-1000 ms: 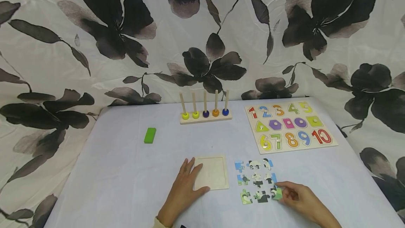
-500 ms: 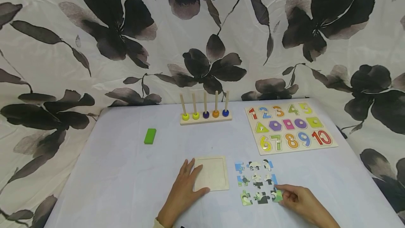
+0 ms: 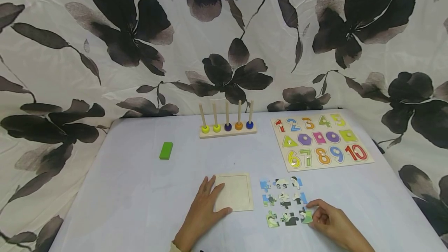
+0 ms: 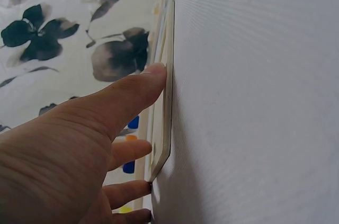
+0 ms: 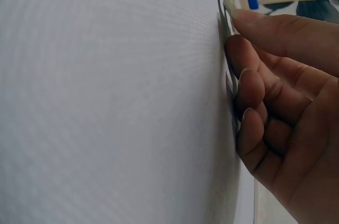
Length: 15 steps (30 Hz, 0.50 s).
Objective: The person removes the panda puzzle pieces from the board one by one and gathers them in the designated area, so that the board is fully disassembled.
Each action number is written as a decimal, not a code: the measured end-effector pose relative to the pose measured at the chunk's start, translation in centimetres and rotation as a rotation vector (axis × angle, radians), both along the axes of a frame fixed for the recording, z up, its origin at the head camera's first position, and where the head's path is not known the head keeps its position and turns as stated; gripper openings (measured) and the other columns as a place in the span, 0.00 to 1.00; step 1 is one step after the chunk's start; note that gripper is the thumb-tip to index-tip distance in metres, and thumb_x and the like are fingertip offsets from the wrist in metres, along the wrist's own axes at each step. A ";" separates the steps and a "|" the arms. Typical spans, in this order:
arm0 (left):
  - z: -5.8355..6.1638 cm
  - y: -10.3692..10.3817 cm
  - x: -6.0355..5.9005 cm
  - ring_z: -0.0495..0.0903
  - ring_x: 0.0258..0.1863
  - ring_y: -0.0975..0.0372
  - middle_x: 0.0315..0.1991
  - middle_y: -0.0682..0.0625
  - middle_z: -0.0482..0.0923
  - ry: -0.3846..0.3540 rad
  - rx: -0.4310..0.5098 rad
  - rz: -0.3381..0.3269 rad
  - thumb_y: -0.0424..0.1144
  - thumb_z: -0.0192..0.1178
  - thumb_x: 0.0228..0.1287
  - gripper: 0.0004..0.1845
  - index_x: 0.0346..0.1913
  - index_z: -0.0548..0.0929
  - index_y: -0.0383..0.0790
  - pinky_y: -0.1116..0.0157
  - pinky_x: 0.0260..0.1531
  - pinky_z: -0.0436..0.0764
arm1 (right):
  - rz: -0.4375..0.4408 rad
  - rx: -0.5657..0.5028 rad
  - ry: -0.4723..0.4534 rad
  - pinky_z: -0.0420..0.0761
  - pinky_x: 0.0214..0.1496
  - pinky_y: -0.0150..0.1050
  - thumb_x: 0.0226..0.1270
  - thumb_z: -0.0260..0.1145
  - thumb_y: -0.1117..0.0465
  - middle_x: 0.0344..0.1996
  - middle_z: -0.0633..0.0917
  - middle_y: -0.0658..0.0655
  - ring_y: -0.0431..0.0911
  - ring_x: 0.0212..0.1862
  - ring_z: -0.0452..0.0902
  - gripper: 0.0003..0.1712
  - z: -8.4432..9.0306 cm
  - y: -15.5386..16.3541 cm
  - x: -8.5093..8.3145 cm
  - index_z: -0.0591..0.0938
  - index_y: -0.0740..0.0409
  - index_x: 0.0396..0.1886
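An empty wooden puzzle tray (image 3: pixel 236 191) lies near the table's front edge. My left hand (image 3: pixel 205 203) rests flat on the tray's left part, fingers straight; the left wrist view shows the thumb (image 4: pixel 135 89) against the tray edge (image 4: pixel 168 102). Right of the tray, several loose panda jigsaw pieces (image 3: pixel 282 200) lie in a grid. My right hand (image 3: pixel 323 217) has curled fingers and pinches the bottom-right piece (image 3: pixel 306 216), which lies on the table. In the right wrist view the fingertips (image 5: pixel 249 83) press against the cloth.
A green block (image 3: pixel 166 150) lies at the left. A peg stand with coloured beads (image 3: pixel 226 126) sits at the back centre. A number and shape board (image 3: pixel 320 140) lies at the back right. A floral cloth hangs behind the white-covered table (image 3: pixel 140 189).
My right hand has drawn slightly toward the near edge, still on the bottom-right piece. The left hand and tray have not moved.
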<state>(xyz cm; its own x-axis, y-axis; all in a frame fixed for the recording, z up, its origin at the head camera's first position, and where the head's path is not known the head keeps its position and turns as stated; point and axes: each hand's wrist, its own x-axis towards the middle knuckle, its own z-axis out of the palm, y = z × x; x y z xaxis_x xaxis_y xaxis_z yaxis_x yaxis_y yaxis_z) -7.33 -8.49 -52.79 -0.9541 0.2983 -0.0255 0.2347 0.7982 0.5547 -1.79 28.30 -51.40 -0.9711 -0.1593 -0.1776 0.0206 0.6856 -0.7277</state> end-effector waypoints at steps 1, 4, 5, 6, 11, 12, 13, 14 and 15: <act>0.0 0.0 0.0 0.47 0.73 0.41 0.73 0.38 0.56 -0.001 0.001 0.000 0.55 0.70 0.50 0.40 0.65 0.72 0.41 0.37 0.60 0.64 | 0.002 -0.001 0.006 0.72 0.24 0.28 0.53 0.71 0.68 0.22 0.75 0.44 0.33 0.22 0.68 0.19 0.0 0.0 0.0 0.78 0.60 0.46; 0.0 0.0 0.0 0.47 0.73 0.41 0.73 0.38 0.56 -0.008 0.004 0.002 0.55 0.70 0.50 0.40 0.65 0.73 0.41 0.37 0.61 0.63 | 0.006 0.010 0.022 0.72 0.24 0.28 0.53 0.70 0.68 0.21 0.75 0.43 0.32 0.22 0.68 0.17 0.0 0.0 0.0 0.79 0.60 0.44; -0.1 0.0 0.0 0.47 0.73 0.41 0.73 0.38 0.56 -0.009 0.006 0.002 0.55 0.70 0.50 0.40 0.65 0.73 0.41 0.37 0.61 0.63 | 0.006 0.013 0.025 0.72 0.24 0.28 0.53 0.70 0.68 0.21 0.75 0.43 0.32 0.22 0.68 0.17 0.0 0.0 0.0 0.79 0.60 0.43; -0.1 0.0 0.1 0.47 0.73 0.41 0.73 0.38 0.56 -0.008 0.007 0.000 0.55 0.70 0.50 0.40 0.65 0.73 0.41 0.37 0.60 0.63 | 0.002 0.016 0.020 0.72 0.24 0.28 0.53 0.70 0.69 0.21 0.74 0.43 0.32 0.22 0.68 0.16 -0.1 0.0 0.0 0.79 0.59 0.43; -0.2 0.0 0.1 0.47 0.73 0.40 0.73 0.38 0.56 0.003 0.010 -0.007 0.56 0.70 0.50 0.40 0.65 0.72 0.40 0.36 0.60 0.63 | -0.016 0.016 0.013 0.71 0.23 0.28 0.52 0.70 0.69 0.20 0.74 0.44 0.32 0.22 0.67 0.15 -0.2 -0.1 0.0 0.79 0.59 0.41; -0.2 0.0 0.1 0.47 0.73 0.40 0.73 0.38 0.56 0.005 0.012 -0.007 0.56 0.70 0.50 0.40 0.65 0.72 0.41 0.36 0.60 0.63 | -0.017 0.015 0.018 0.71 0.23 0.28 0.52 0.71 0.69 0.20 0.74 0.44 0.32 0.22 0.67 0.15 -0.3 -0.1 0.0 0.79 0.58 0.40; -0.2 0.0 0.1 0.47 0.73 0.40 0.73 0.38 0.56 0.007 0.013 -0.007 0.56 0.70 0.50 0.40 0.65 0.73 0.41 0.36 0.60 0.63 | -0.019 0.013 0.024 0.71 0.23 0.28 0.52 0.71 0.69 0.20 0.74 0.44 0.32 0.21 0.67 0.15 -0.3 -0.1 0.0 0.79 0.58 0.40; -0.2 0.0 0.0 0.47 0.73 0.40 0.73 0.38 0.56 0.008 0.014 -0.007 0.56 0.70 0.50 0.40 0.65 0.73 0.41 0.36 0.61 0.63 | -0.022 0.011 0.033 0.71 0.23 0.28 0.51 0.71 0.69 0.20 0.74 0.43 0.32 0.21 0.67 0.15 -0.3 -0.1 0.0 0.79 0.58 0.40; -0.2 0.0 0.0 0.47 0.73 0.40 0.73 0.38 0.56 0.007 0.014 -0.006 0.56 0.70 0.50 0.40 0.65 0.73 0.41 0.36 0.61 0.63 | -0.022 0.011 0.042 0.71 0.23 0.28 0.51 0.71 0.69 0.20 0.74 0.43 0.32 0.21 0.67 0.15 -0.3 -0.1 0.1 0.79 0.58 0.39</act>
<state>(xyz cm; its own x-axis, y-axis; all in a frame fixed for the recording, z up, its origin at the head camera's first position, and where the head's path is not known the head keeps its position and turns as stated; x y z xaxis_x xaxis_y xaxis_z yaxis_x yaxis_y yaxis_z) -7.32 -8.52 -52.96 -0.9526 0.3039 -0.0145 0.2431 0.7889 0.5644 -1.72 28.23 -51.71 -0.9809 -0.1366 -0.1384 0.0051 0.6934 -0.7206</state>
